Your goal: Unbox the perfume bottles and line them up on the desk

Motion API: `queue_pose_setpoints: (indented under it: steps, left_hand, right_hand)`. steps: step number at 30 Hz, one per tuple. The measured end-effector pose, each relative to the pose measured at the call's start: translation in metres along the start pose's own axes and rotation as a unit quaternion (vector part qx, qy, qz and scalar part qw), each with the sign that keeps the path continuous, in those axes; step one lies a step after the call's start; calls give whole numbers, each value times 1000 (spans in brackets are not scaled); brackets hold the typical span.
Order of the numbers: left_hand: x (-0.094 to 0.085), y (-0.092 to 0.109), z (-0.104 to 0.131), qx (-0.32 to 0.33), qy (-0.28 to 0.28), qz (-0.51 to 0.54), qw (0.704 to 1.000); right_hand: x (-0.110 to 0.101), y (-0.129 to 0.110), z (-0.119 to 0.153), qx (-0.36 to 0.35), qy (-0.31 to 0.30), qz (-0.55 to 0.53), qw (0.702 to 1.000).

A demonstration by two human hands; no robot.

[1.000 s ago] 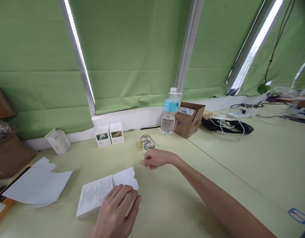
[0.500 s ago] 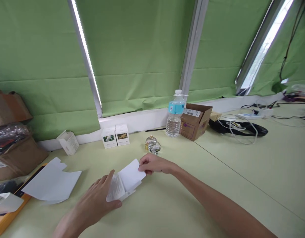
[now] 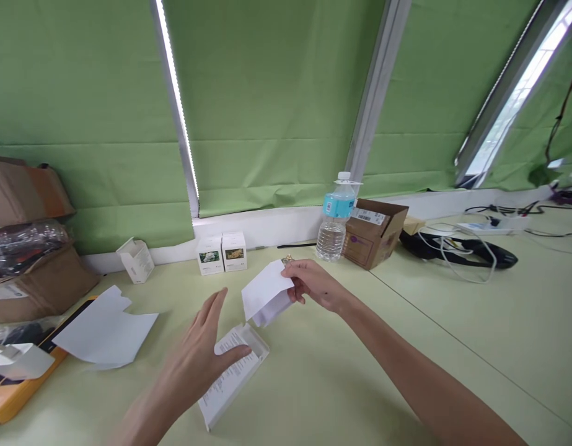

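Observation:
Pinched in my right hand [image 3: 311, 284] is a folded piece of white paper [image 3: 267, 290], raised above the table. My left hand [image 3: 206, 353] is open, thumb and fingers spread, above a flat white printed box [image 3: 230, 375] lying on the table. Rows of small print show on the box, and my left thumb covers part of it; whether they touch I cannot tell. Behind my right hand a small gold-coloured metal thing [image 3: 288, 257] just shows, mostly hidden.
Two small white boxes with flower pictures [image 3: 222, 253] stand by the wall. A water bottle [image 3: 334, 223] and an opened brown carton [image 3: 372, 238] are at the back right. Torn white paper [image 3: 106, 331] lies left, near stacked cardboard boxes [image 3: 39, 279]. Cables lie far right.
The folded paper has come away from the printed box, up and to the right with my right hand. My left hand has let go of the box, which now lies on the table.

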State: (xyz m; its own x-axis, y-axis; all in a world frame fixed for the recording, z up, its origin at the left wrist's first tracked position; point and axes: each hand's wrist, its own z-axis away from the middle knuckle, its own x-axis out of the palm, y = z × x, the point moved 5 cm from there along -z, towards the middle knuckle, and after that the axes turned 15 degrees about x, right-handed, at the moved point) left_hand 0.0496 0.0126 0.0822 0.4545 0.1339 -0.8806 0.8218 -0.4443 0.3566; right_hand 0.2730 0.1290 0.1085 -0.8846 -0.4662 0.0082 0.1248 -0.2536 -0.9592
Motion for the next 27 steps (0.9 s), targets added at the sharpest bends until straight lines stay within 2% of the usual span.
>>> queue_pose_setpoints:
  steps: [5,9,11,15,17,20,22,26,27]
  left_hand:
    - [-1,6,-8,37,49,-7,998]
    - [-8,6,-9,38,80,18,996]
    - [-15,4,-9,20,106,26,994]
    - [-29,-9,-7,-79,184,116,973]
    - [-32,-16,-7,-111,224,200,947]
    - [-35,-25,-8,-137,275,303,902]
    - [-33,-30,-8,-148,293,342,881]
    - [-27,-34,-8,-144,304,394,855]
    - [-25,-35,-7,-147,319,397,848]
  right_hand:
    - [19,-4,12,30,-61,-53,996]
    - [24,-3,15,70,-114,-96,986]
    - [25,-3,16,63,-121,-83,987]
    - [26,-3,16,16,-82,18,996]
    - [25,2,12,19,-41,91,995]
    - [18,9,5,7,62,178,982]
    - [17,12,0,-13,81,183,980]
    - [33,24,-6,19,-63,99,993]
    - [36,26,-7,27,-81,81,993]
